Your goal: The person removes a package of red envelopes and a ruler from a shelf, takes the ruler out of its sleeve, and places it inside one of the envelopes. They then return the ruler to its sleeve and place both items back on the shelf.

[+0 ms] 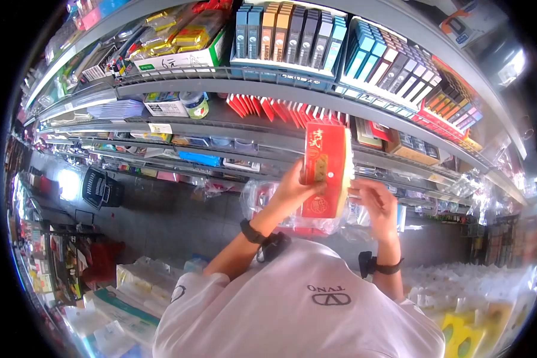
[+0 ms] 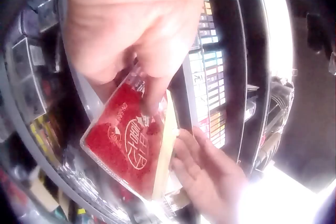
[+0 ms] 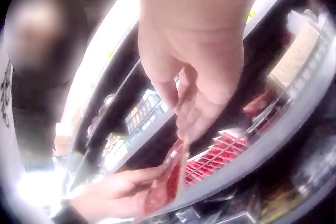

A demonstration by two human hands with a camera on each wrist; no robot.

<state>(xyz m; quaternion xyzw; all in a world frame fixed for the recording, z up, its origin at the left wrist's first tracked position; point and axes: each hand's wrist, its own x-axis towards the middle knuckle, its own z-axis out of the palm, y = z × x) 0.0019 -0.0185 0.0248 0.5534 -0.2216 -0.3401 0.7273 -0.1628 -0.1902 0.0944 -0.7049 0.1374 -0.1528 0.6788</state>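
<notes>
A flat red packet (image 1: 335, 149) with gold lettering and a pale yellow side is held upright in front of the shelves. Clear plastic covers it, glinting in the left wrist view. My left hand (image 1: 293, 190) grips the packet from its left side, thumb across the printed face. On the opposite side, my right hand (image 1: 379, 206) has its fingertips right at the pale edge, fingers loosely bent and slightly blurred. The right wrist view shows the packet (image 3: 170, 184) nearly edge-on, with the right fingertips at its upper end.
A row of red-and-white packs (image 1: 274, 110) stands on the shelf behind the packet. Above are trays of small coloured boxes (image 1: 289, 36) behind a wire rail (image 1: 221, 74). A dark basket (image 1: 101, 188) sits on the floor at left. Plastic-wrapped goods (image 1: 477, 283) lie at lower right.
</notes>
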